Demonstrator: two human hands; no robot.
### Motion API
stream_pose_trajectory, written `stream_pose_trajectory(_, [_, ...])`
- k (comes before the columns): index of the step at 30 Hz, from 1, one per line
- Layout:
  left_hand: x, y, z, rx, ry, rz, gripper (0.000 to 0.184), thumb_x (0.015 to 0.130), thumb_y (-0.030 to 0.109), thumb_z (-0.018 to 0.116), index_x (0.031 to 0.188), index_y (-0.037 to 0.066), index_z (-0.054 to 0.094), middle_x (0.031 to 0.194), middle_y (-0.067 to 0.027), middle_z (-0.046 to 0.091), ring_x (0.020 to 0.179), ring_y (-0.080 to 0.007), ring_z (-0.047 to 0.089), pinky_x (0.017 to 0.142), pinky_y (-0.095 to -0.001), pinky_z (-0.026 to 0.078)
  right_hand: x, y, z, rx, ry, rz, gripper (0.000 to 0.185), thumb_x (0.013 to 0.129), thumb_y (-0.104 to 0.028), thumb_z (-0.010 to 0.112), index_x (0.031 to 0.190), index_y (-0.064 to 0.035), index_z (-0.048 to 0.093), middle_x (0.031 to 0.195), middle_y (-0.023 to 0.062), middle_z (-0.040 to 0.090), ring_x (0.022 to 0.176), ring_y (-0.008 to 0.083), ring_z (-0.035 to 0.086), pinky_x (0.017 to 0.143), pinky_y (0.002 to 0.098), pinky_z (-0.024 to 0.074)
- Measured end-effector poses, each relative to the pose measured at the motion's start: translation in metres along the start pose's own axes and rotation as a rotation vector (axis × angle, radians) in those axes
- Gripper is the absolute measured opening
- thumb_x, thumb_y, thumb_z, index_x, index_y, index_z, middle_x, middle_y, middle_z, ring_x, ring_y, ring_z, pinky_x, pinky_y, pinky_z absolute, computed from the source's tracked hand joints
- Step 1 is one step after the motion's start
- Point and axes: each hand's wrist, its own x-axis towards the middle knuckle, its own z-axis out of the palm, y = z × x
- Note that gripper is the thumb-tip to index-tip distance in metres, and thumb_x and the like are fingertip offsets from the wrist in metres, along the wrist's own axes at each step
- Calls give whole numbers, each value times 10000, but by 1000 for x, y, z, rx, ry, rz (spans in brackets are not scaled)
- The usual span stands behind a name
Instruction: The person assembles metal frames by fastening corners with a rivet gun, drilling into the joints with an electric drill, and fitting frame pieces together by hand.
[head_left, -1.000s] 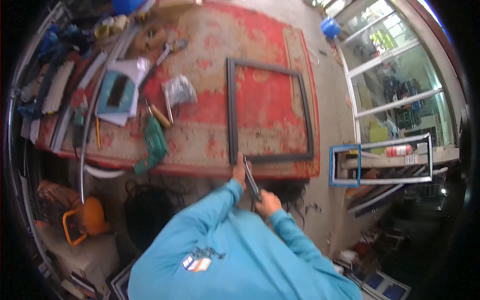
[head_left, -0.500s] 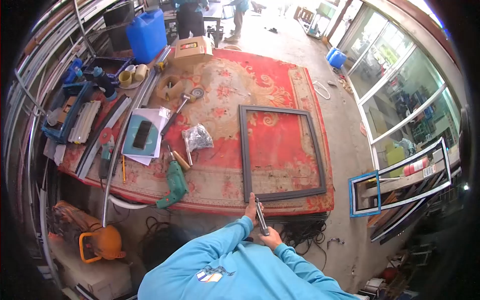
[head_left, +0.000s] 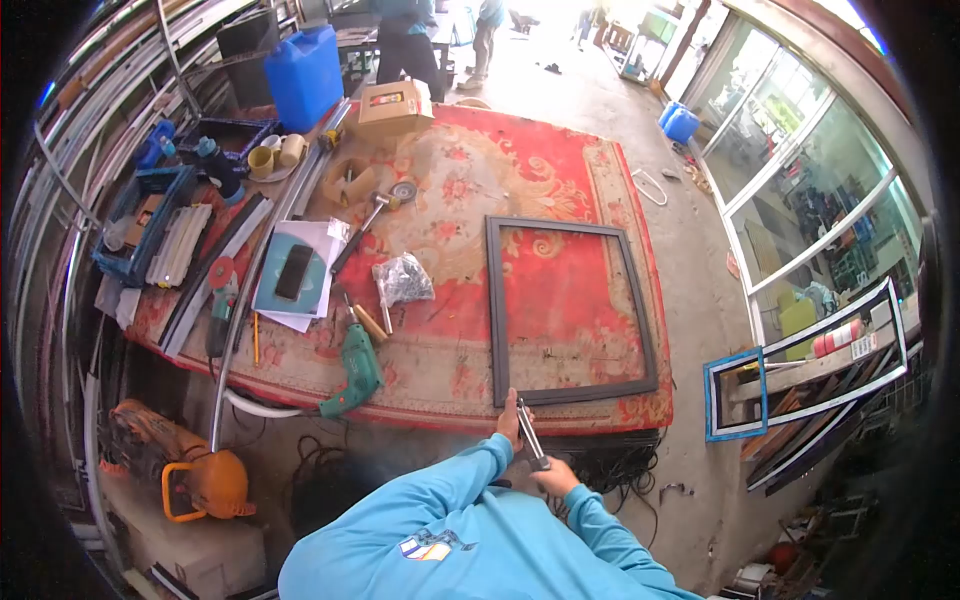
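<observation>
A dark grey rectangular frame lies flat on the red patterned carpet covering the table. At its near left corner is my left hand, fingers closed; what they grip there is partly hidden. My right hand, lower and closer to my body, is wrapped round the dark grip of a slim silver hand tool. The tool slants up to the left, and its tip is beside my left fingers at the frame corner. I cannot make out its exact kind.
On the carpeted table lie a green drill, a hammer, a plastic bag of small parts, a phone on papers and a cardboard box. Right of the table lean white-edged frames. People stand beyond it.
The whole view has shifted slightly right and down. The silver tool leans a little more, with its tip still at the frame corner. Both hands keep their holds.
</observation>
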Motion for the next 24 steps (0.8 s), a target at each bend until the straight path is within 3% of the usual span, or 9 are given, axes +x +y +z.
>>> stream_pose_trajectory(4, [-2, 1, -1, 72, 12, 19, 720, 743, 862, 480, 710, 145, 539, 596, -22, 542, 518, -162, 537, 506, -322, 497, -13, -21, 18, 104, -9, 6, 288, 750, -222, 700, 945, -37, 595, 730, 67, 617, 646, 185, 600, 601, 362, 489])
stream_pose_trajectory(9, [-7, 5, -3, 37, -63, -28, 766, 722, 896, 438, 756, 140, 558, 644, -5, 550, 597, -147, 561, 561, -321, 480, 12, 9, 42, -248, 402, -82, 296, 747, -215, 708, 947, -28, 597, 764, 142, 651, 717, 263, 650, 672, 408, 503])
stream_pose_trajectory(15, [-18, 6, -2, -69, -11, 89, 645, 829, 781, 456, 832, 145, 566, 744, 3, 576, 671, -141, 561, 591, -291, 460, -13, -25, 30, -60, 320, -199, 261, 788, -259, 704, 934, -54, 630, 834, 169, 663, 795, 353, 650, 720, 427, 511])
stream_pose_trajectory(17, [-13, -3, -7, 80, -209, -7, 601, 879, 742, 431, 856, 158, 569, 749, 19, 570, 702, -142, 565, 685, -312, 477, -13, -4, 21, -126, 337, -306, 270, 809, -296, 716, 920, -60, 647, 897, 170, 660, 837, 333, 650, 749, 420, 509])
stream_pose_trajectory(19, [-33, -13, 9, 232, -171, 47, 621, 912, 723, 398, 946, 142, 617, 842, -14, 613, 798, -167, 575, 797, -343, 458, -30, -3, 7, -403, 283, -292, 299, 808, -330, 734, 902, -55, 668, 945, 159, 656, 876, 308, 653, 765, 407, 506])
stream_pose_trajectory(21, [-41, -22, 19, 603, -172, 182, 710, 923, 733, 344, 1078, 111, 649, 1017, -81, 641, 940, -210, 567, 908, -351, 412, -48, 15, 0, -279, 239, -224, 334, 814, -371, 728, 899, -51, 677, 922, 156, 663, 887, 311, 656, 763, 408, 508])
stream_pose_trajectory(22, [-41, -24, 19, 600, -324, 4, 817, 914, 758, 303, 1164, 56, 639, 1166, -135, 611, 1062, -244, 531, 950, -367, 394, -63, 20, -3, -220, 307, -165, 343, 819, -378, 716, 928, -55, 682, 913, 161, 667, 877, 323, 655, 758, 412, 507])
stream_pose_trajectory(23, [-41, -24, 19, 600, -325, 2, 817, 914, 758, 303, 1164, 56, 639, 1166, -135, 611, 1062, -244, 531, 950, -367, 394, -77, 26, -7, -162, 372, -109, 353, 824, -385, 704, 956, -58, 687, 903, 167, 671, 866, 335, 654, 753, 415, 507])
stream_pose_trajectory(24, [-44, -21, 20, 926, -394, -117, 854, 900, 771, 314, 1215, 40, 623, 1238, -154, 585, 1160, -265, 506, 1019, -369, 358, -94, 36, -13, -190, 393, -99, 357, 828, -383, 694, 985, -62, 689, 896, 172, 676, 850, 340, 656, 749, 421, 508])
